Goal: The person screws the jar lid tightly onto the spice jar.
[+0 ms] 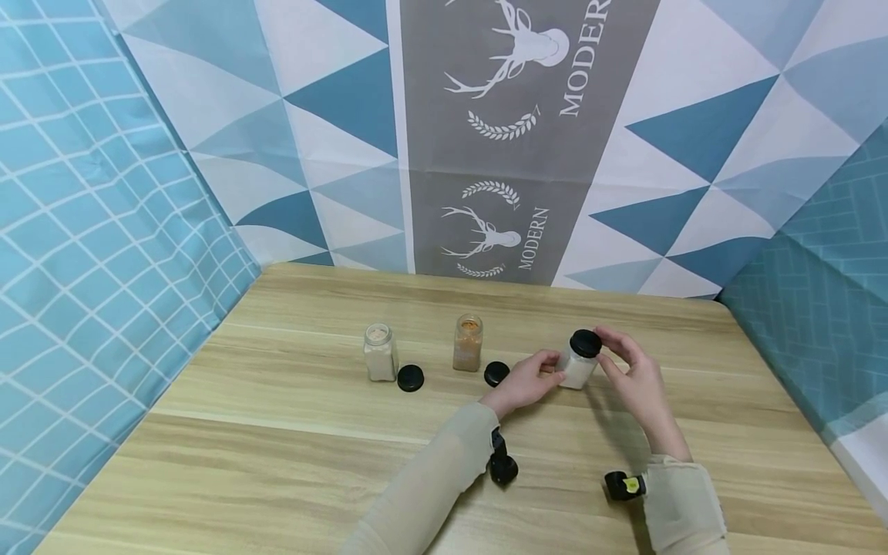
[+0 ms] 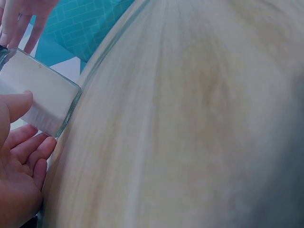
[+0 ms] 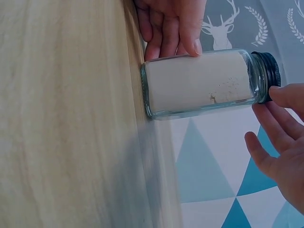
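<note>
A square glass jar of white powder (image 1: 577,373) stands on the right part of the table, its black screw lid (image 1: 586,344) on top. My left hand (image 1: 529,381) holds the jar's body low down, thumb on one face and fingers at another. At the lid, the thumb and fingers of my right hand (image 1: 634,379) pinch the rim; the right wrist view shows this lid (image 3: 268,76) on the jar's neck. To the left stand a lidless jar of orange-brown powder (image 1: 468,347) and a lidless jar of pale powder (image 1: 381,360).
One loose black lid (image 1: 496,374) lies beside the orange-brown jar, close to my left hand. Another black lid (image 1: 411,378) lies by the pale jar. The wooden table (image 1: 277,462) meets a patterned cloth wall (image 1: 347,154) at the back.
</note>
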Demonstrator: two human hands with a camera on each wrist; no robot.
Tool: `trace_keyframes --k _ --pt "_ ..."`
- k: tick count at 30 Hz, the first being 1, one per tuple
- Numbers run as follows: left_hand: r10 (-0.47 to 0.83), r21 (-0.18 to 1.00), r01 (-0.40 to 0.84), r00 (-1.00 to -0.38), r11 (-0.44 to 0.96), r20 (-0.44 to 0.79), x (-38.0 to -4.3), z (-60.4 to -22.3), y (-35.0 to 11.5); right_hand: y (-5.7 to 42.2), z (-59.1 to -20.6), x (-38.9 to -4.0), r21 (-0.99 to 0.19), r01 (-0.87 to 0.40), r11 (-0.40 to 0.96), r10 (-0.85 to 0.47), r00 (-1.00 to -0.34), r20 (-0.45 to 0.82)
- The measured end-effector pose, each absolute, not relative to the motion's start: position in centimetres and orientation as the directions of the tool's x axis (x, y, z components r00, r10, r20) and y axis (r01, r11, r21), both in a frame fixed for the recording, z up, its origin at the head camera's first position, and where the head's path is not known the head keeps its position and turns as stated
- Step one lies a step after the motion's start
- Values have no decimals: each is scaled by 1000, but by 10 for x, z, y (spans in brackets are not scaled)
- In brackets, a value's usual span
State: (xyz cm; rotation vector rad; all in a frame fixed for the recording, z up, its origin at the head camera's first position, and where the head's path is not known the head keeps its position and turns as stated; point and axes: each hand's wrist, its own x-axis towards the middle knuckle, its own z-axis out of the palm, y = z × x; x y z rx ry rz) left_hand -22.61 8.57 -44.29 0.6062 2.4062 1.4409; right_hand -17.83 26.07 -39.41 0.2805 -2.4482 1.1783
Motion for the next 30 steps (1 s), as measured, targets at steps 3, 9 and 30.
trace_keyframes --k 3,9,30 --pt "483 883 214 -876 419 -17 -226 -443 86 261 -395 -179 -696 -345 630 6 -894 448" --pt "484 882 215 -875 418 -16 -226 -443 85 262 -396 -180 -705 -349 618 9 -893 450" --pt "488 884 220 -873 413 -10 -226 -443 85 261 -397 -180 -719 -432 544 -123 -889 441"
